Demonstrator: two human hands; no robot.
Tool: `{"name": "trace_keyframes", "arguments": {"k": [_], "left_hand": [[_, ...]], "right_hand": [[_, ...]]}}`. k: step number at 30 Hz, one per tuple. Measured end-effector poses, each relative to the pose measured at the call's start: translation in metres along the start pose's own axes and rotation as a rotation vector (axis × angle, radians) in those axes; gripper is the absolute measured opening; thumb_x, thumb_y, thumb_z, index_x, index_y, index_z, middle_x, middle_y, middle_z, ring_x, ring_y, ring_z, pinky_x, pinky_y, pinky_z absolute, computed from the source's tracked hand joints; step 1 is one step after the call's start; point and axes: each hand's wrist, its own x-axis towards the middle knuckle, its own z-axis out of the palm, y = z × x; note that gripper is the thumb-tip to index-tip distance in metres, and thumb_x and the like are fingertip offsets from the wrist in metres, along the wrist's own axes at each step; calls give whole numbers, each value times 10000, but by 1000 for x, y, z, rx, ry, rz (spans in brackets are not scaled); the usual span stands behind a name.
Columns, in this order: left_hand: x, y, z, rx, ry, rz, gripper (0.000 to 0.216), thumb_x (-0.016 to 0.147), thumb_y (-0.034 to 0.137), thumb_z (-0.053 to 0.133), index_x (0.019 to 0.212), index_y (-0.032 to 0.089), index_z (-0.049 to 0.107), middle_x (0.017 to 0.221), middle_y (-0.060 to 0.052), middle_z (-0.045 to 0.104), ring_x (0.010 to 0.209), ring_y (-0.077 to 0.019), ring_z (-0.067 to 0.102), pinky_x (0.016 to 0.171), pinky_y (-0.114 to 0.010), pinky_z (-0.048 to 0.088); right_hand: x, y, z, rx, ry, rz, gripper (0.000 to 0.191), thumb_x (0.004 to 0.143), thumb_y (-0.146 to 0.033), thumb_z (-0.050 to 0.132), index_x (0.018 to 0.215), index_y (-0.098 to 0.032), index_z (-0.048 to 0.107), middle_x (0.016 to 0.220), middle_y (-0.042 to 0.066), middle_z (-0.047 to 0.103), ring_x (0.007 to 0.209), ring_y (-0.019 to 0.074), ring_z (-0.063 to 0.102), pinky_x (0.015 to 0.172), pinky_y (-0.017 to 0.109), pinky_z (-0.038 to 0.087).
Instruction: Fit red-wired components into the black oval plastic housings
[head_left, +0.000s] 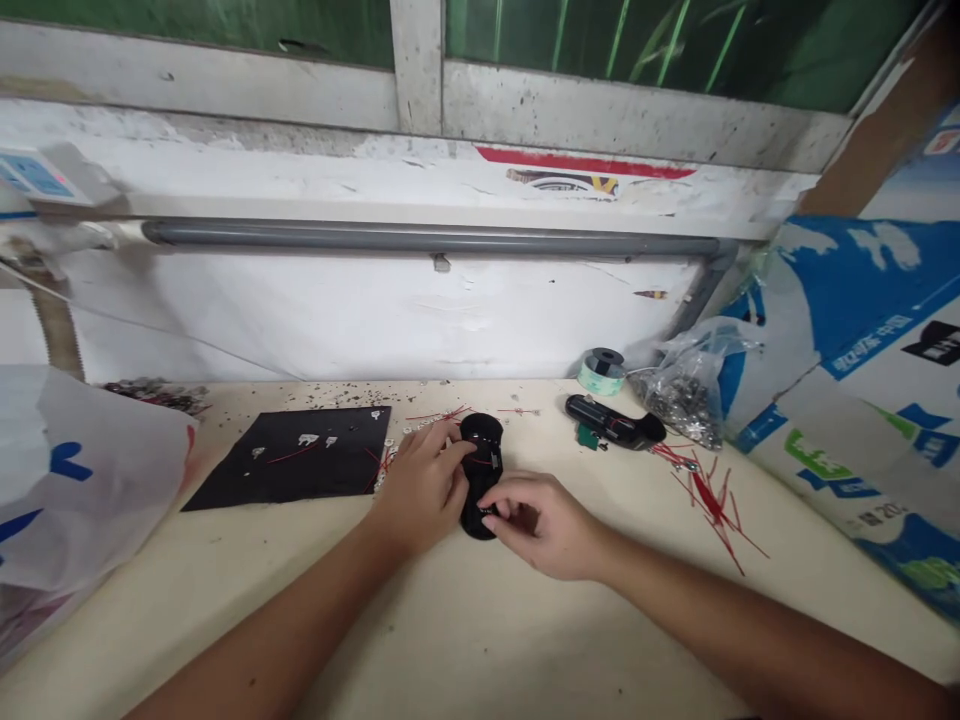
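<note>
A black plastic housing, narrow in the middle and rounded at both ends, lies on the table with its hollow side up. A short red wire and small metal parts show inside it. My left hand is closed on its left side, fingers reaching over the upper half. Over the lower end, my right hand has thumb and forefinger pinched at the inside of the housing; whatever sits between those fingertips is too small to make out. A second black housing lies to the right with a green circuit board beside it.
A black sheet with small metal pieces lies left. Red wires are scattered right, near a plastic bag of metal parts and a tape roll. A white bag and a blue-white carton flank the table.
</note>
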Motion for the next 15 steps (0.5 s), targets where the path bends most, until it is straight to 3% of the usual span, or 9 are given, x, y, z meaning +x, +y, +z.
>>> {"name": "trace_keyframes", "arguments": {"k": [6, 15], "left_hand": [[-2, -1, -1, 132, -113, -24, 337, 950, 240, 445, 1223, 216, 641, 1256, -127, 535, 1130, -332, 489, 952, -536, 425], [0, -4, 0, 13, -117, -25, 180, 965, 262, 475, 1057, 205, 619, 1075, -95, 549, 951, -260, 484, 853, -434, 423]], "right_hand": [[2, 0, 1, -31, -5, -11, 112, 886, -214, 623, 974, -193, 688, 813, 0, 545, 660, 107, 519, 580, 219, 422], [8, -4, -3, -84, 34, -91, 139, 867, -194, 631, 951, -180, 741, 713, -15, 535, 646, 107, 519, 598, 221, 409]]}}
